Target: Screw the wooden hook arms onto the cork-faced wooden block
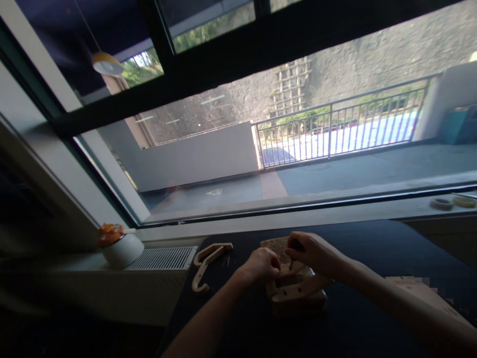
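Observation:
On the dark table, a pale wooden frame with drilled holes (294,292) rests on a tan block (275,244) that looks wrapped in something shiny. My left hand (261,264) is closed at the frame's left side, its fingertips pinching a wooden part. My right hand (311,251) grips the dark handle of what looks like a screwdriver (291,264), its thin shaft pointing down at the frame. Both hands partly cover the wood, so the contact of the tip is hard to see.
Curved wooden pieces (201,276) and a few thin screws or pins (226,260) lie at the table's left. A flat pale sheet or board (413,287) lies at right. Beyond are a white pot (122,250), a vent grille (164,258), tape rolls (441,204) and a window.

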Tool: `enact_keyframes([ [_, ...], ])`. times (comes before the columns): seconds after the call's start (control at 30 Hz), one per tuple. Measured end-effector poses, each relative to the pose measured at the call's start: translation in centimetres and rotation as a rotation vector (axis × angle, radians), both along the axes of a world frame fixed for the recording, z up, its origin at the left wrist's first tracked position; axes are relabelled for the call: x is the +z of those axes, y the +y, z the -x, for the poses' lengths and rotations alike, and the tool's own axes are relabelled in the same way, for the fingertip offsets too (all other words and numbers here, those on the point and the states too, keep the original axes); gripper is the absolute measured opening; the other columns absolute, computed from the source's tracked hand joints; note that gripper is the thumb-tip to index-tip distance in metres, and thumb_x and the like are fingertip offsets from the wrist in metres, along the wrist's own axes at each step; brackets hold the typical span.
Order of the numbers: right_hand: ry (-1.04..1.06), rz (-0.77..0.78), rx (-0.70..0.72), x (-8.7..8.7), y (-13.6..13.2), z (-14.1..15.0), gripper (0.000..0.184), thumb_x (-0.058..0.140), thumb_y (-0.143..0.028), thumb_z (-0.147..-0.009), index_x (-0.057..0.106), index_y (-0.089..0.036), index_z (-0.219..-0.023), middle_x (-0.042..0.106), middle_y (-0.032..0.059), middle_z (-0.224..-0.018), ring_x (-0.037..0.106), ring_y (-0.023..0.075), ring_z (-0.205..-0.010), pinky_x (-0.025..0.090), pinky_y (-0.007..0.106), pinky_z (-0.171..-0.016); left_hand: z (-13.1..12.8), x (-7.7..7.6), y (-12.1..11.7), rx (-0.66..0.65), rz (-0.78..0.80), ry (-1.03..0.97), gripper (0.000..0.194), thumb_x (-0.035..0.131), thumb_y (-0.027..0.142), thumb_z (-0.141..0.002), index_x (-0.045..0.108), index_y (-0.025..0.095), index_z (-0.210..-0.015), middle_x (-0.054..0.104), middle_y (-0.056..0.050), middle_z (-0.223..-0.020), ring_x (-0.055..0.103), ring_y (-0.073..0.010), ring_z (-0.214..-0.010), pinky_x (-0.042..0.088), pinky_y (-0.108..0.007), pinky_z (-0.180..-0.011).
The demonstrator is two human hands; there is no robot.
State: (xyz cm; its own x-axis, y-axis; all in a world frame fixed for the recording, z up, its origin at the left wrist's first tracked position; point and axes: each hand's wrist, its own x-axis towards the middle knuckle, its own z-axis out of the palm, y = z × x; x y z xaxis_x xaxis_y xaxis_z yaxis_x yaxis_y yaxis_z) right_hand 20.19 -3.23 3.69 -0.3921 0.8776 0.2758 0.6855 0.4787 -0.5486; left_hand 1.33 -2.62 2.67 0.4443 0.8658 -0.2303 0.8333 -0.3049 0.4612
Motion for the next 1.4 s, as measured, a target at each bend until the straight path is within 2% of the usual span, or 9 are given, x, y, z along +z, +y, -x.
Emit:
enact_keyframes([
  [0.23,-0.168,-0.007,0.131,1.5,0.9,0.2,0.013,0.054,-0.028,-0.08,0.06,-0.018,-0.074,0.063,0.0015,-0.07,0.051,0.0124,-0.059,0.033,0.024,-0.052,0.2,-0.4,0.2,-0.012,0.014,-0.05,0.021,0.058,0.016,-0.067,0.074,0.015,-0.081,0.072,-0.002,-0.078,0.064,-0.0158,-0.073,0.047,-0.021,-0.064],
  [0.5,-0.269,-0.022,0.294,2.5,0.5,0.7,0.008,0.05,-0.023,-0.083,0.057,-0.018,-0.081,0.061,0.0015,-0.076,0.05,0.0117,-0.061,0.032,0.024,-0.053,0.4,-1.0,0.2,-0.012,-0.007,-0.113,0.021,0.056,0.016,-0.069,0.073,0.013,-0.081,0.07,-0.003,-0.076,0.063,-0.0154,-0.074,0.047,-0.022,-0.068],
  [0.67,-0.305,-0.019,0.388,3.0,0.5,1.0,0.011,0.048,-0.025,-0.087,0.056,-0.019,-0.084,0.06,0.0018,-0.078,0.051,0.0117,-0.061,0.032,0.024,-0.052,0.5,-1.5,0.2,-0.004,0.017,-0.185,0.018,0.057,0.018,-0.069,0.073,0.012,-0.077,0.068,-0.002,-0.073,0.061,-0.015,-0.07,0.046,-0.022,-0.067],
  [0.77,-0.318,-0.017,0.349,2.8,0.5,1.4,0.012,0.048,-0.027,-0.088,0.055,-0.019,-0.083,0.06,0.0013,-0.076,0.05,0.0113,-0.058,0.031,0.024,-0.05,0.6,-1.5,0.2,0.009,0.011,-0.199,0.016,0.058,0.018,-0.069,0.072,0.013,-0.077,0.068,-0.002,-0.073,0.061,-0.0149,-0.07,0.045,-0.023,-0.067],
  [0.9,-0.306,-0.037,0.136,2.2,0.5,2.4,0.01,0.047,-0.022,-0.087,0.052,-0.018,-0.079,0.059,0.003,-0.068,0.05,0.0122,-0.054,0.027,0.026,-0.049,0.6,-1.2,0.0,0.021,-0.002,-0.196,0.017,0.062,0.022,-0.069,0.069,0.013,-0.081,0.068,-0.002,-0.078,0.06,-0.0152,-0.072,0.045,-0.024,-0.066],
  [1.0,-0.267,-0.044,0.047,1.8,0.6,2.9,0.012,0.046,-0.022,-0.087,0.052,-0.017,-0.078,0.06,0.005,-0.067,0.052,0.014,-0.057,0.028,0.026,-0.05,0.6,-1.0,0.0,0.026,0.01,-0.155,0.015,0.061,0.02,-0.069,0.069,0.014,-0.08,0.068,-0.002,-0.078,0.06,-0.0155,-0.073,0.046,-0.025,-0.068],
  [1.17,-0.161,0.014,0.066,0.6,0.8,2.3,0.02,0.05,-0.037,-0.086,0.058,-0.018,-0.085,0.064,0.0021,-0.073,0.055,0.0134,-0.06,0.035,0.023,-0.051,0.6,-1.0,0.2,0.01,0.023,-0.124,0.015,0.061,0.019,-0.069,0.069,0.014,-0.08,0.068,-0.002,-0.078,0.061,-0.0154,-0.074,0.046,-0.024,-0.068],
  [1.27,-0.089,0.003,0.052,-0.2,0.5,1.6,0.023,0.047,-0.037,-0.087,0.059,-0.017,-0.083,0.064,0.0037,-0.075,0.055,0.0141,-0.064,0.04,0.024,-0.055,0.7,-1.2,0.3,0.01,0.021,-0.118,0.017,0.061,0.018,-0.067,0.07,0.015,-0.081,0.069,-0.002,-0.08,0.061,-0.0158,-0.076,0.046,-0.023,-0.067],
  [1.4,-0.019,0.056,0.15,0.7,-0.5,0.8,0.02,0.053,-0.035,-0.083,0.061,-0.019,-0.094,0.066,0.0036,-0.083,0.056,0.0139,-0.064,0.041,0.024,-0.054,0.7,-1.4,0.5,-0.001,0.022,-0.115,0.018,0.061,0.02,-0.068,0.07,0.015,-0.083,0.069,-0.002,-0.08,0.061,-0.0155,-0.075,0.045,-0.023,-0.066],
])
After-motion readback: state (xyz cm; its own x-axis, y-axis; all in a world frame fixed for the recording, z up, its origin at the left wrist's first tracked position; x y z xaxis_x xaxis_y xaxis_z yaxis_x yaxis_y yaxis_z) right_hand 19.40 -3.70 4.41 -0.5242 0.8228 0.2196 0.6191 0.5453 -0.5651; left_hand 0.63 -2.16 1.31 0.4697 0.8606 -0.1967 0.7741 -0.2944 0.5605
